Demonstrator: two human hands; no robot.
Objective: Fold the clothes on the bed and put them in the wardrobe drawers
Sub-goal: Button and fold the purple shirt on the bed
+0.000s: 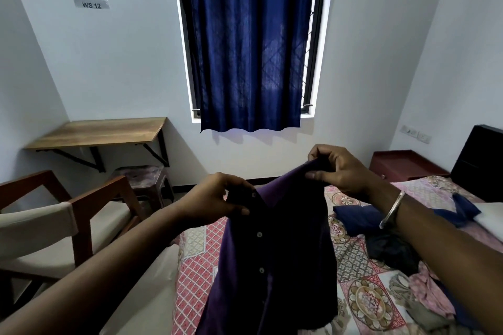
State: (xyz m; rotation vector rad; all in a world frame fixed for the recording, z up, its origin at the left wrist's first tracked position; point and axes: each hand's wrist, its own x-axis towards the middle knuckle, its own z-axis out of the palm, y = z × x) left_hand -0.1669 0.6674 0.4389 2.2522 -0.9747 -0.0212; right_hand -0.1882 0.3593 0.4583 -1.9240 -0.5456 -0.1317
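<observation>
A dark purple buttoned shirt hangs in the air above the bed, its white buttons running down the front. My left hand pinches the shirt's top left edge near the collar. My right hand, with a silver bangle on the wrist, grips the top right edge a little higher. On the patterned bedsheet to the right lie a blue garment, a black garment and a pink one in a loose heap.
A wooden armchair with pale cushions stands left of the bed. A wall-mounted wooden desk and a small stool are behind it. A reddish bedside table and the dark headboard are at right. A blue curtain covers the window.
</observation>
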